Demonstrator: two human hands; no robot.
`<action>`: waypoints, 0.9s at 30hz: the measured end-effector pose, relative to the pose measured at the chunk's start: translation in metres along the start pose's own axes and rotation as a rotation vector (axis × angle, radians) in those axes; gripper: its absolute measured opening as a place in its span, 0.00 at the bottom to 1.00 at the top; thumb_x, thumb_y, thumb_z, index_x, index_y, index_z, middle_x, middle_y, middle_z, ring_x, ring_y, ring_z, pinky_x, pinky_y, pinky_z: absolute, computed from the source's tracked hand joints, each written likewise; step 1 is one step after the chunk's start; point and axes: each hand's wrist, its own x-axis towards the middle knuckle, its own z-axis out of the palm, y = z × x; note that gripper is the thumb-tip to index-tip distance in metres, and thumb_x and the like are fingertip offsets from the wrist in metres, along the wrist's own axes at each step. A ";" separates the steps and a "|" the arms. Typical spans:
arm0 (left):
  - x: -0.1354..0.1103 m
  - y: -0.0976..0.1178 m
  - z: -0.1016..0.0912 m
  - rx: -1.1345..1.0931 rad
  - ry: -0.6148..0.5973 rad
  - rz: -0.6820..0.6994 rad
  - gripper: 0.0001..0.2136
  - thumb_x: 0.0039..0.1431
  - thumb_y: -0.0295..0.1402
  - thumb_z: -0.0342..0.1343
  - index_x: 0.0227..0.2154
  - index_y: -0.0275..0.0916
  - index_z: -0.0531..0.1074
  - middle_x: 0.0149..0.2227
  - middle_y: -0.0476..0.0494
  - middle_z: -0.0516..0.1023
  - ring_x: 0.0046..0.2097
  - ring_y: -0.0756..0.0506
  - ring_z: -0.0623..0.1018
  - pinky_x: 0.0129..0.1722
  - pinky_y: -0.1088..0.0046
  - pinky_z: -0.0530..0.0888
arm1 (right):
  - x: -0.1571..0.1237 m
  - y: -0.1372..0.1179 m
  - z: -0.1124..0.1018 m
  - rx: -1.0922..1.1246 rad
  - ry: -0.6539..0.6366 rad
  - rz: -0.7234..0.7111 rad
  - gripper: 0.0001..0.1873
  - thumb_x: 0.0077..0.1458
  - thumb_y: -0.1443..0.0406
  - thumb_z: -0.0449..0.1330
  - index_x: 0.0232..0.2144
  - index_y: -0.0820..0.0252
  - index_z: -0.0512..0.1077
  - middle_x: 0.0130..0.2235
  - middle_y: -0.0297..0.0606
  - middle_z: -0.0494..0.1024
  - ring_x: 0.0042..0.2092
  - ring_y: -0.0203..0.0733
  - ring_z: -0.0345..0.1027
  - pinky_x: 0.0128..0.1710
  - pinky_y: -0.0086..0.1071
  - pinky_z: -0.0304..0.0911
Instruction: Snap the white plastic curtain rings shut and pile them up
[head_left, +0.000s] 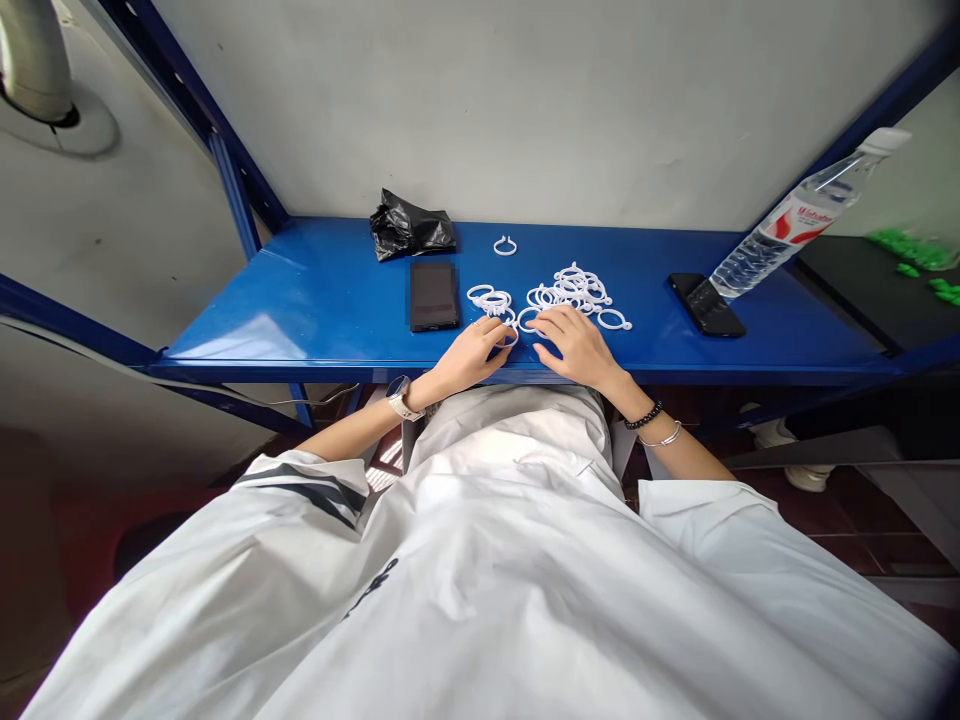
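My left hand rests at the table's front edge, its fingers curled at a white plastic ring; the grip is partly hidden. My right hand is beside it, thumb apart from the stretched fingers. Its fingertips reach the edge of another white ring, lying between the hands. Just beyond my left hand is a small group of white rings. A bigger heap of the same rings, with small knobs, lies past my right hand. One ring lies at the heap's right side.
On the blue table are a black phone-like device, a crumpled black plastic bag and a lone white ring. To the right, a water bottle stands by a black phone. Green pieces lie on the neighbouring dark surface.
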 end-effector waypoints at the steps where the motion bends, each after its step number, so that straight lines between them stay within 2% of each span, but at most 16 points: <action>1: 0.000 0.000 0.000 -0.004 0.003 -0.007 0.04 0.65 0.26 0.51 0.41 0.37 0.69 0.35 0.43 0.72 0.37 0.45 0.71 0.39 0.69 0.71 | 0.000 0.000 0.001 0.006 -0.026 -0.038 0.17 0.65 0.63 0.52 0.52 0.59 0.71 0.52 0.47 0.76 0.55 0.55 0.67 0.52 0.48 0.64; 4: 0.000 0.001 0.000 -0.004 0.001 -0.035 0.01 0.65 0.28 0.53 0.38 0.37 0.68 0.34 0.44 0.72 0.37 0.45 0.71 0.39 0.68 0.71 | -0.001 0.000 0.002 0.023 -0.096 -0.082 0.19 0.66 0.61 0.51 0.55 0.60 0.70 0.54 0.47 0.76 0.57 0.54 0.67 0.54 0.49 0.62; 7: 0.000 0.001 0.000 0.002 0.002 -0.061 0.02 0.64 0.29 0.55 0.35 0.38 0.67 0.33 0.44 0.72 0.37 0.44 0.71 0.39 0.68 0.71 | -0.001 0.000 0.003 0.033 -0.120 -0.049 0.19 0.67 0.60 0.50 0.54 0.60 0.71 0.53 0.47 0.77 0.55 0.54 0.68 0.54 0.49 0.62; 16: 0.001 0.000 0.002 0.018 0.036 -0.055 0.07 0.64 0.27 0.54 0.30 0.39 0.64 0.29 0.45 0.71 0.34 0.45 0.69 0.34 0.69 0.69 | 0.002 -0.002 0.000 -0.005 -0.096 0.106 0.17 0.67 0.61 0.49 0.50 0.63 0.73 0.50 0.47 0.79 0.53 0.52 0.69 0.54 0.47 0.61; 27: 0.000 0.005 -0.001 -0.020 0.048 -0.010 0.09 0.68 0.31 0.49 0.30 0.40 0.62 0.27 0.47 0.71 0.31 0.47 0.70 0.31 0.72 0.67 | 0.001 -0.005 0.002 -0.034 -0.049 0.052 0.19 0.67 0.62 0.49 0.54 0.62 0.71 0.54 0.49 0.76 0.57 0.55 0.65 0.55 0.50 0.61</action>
